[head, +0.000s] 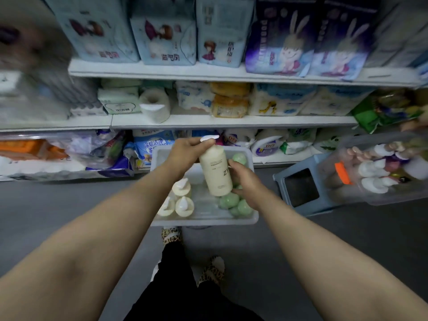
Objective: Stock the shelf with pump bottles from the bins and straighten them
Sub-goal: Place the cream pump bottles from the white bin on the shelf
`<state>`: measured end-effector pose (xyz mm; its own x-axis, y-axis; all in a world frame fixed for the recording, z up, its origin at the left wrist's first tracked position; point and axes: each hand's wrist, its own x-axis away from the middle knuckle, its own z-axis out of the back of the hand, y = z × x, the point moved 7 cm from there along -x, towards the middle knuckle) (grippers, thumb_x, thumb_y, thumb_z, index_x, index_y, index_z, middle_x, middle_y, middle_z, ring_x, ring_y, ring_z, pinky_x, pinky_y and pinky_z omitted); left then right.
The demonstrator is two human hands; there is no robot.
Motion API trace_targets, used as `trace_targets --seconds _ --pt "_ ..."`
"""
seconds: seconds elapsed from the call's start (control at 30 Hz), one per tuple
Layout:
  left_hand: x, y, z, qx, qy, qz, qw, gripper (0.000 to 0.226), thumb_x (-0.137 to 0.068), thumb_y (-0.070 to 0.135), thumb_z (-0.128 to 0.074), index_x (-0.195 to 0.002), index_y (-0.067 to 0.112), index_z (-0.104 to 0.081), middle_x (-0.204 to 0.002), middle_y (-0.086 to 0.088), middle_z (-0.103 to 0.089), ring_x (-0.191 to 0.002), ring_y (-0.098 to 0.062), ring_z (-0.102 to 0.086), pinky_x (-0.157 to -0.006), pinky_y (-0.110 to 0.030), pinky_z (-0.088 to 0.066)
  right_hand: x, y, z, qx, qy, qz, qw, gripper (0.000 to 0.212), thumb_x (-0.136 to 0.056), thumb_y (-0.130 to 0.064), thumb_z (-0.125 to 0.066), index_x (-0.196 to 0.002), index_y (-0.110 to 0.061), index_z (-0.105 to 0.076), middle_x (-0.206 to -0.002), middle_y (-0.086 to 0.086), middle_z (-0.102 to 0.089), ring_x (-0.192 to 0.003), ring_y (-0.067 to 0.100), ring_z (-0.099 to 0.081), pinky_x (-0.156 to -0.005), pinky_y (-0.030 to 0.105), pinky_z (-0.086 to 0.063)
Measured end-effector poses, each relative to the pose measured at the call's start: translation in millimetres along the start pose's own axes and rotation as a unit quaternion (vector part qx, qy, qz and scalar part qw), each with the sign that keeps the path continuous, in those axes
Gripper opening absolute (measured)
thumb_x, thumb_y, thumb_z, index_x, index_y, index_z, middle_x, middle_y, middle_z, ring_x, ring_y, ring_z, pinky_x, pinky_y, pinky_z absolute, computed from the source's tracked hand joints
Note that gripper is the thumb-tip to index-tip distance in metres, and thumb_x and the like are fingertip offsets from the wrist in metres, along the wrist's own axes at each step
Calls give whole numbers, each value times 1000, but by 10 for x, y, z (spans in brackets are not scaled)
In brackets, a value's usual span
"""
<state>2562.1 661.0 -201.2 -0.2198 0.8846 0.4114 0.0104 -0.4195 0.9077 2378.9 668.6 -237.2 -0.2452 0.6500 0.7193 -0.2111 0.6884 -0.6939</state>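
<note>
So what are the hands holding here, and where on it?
A cream pump bottle: the left hand grips its pump head, the right hand holds the lower body, above the bin.

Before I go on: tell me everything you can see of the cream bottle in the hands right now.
The cream bottle is a smooth, plastic-looking cylinder with a white pump head and small dark print on its side. It is held in the air above the white bin, tilted, pump end towards the shelves. The left hand grips it at the neck under the pump; the right hand holds its lower body. It looks closed and undamaged. The print is too blurred to read fully.
</note>
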Motion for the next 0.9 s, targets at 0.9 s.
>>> trace_targets --seconds 0.9 --pt "941 2938 1140 101 74 -249 960 45 -94 26 -68 -137 28 -55 -120 -7 -70 -111 -25 -67 -100 -50 -52 1366 -3104 -1329 -225 -167 257 925 43 -97 -44 -49 -123 -16 -69 -127 11 -67 -120 30 -61 -97 56 -51"
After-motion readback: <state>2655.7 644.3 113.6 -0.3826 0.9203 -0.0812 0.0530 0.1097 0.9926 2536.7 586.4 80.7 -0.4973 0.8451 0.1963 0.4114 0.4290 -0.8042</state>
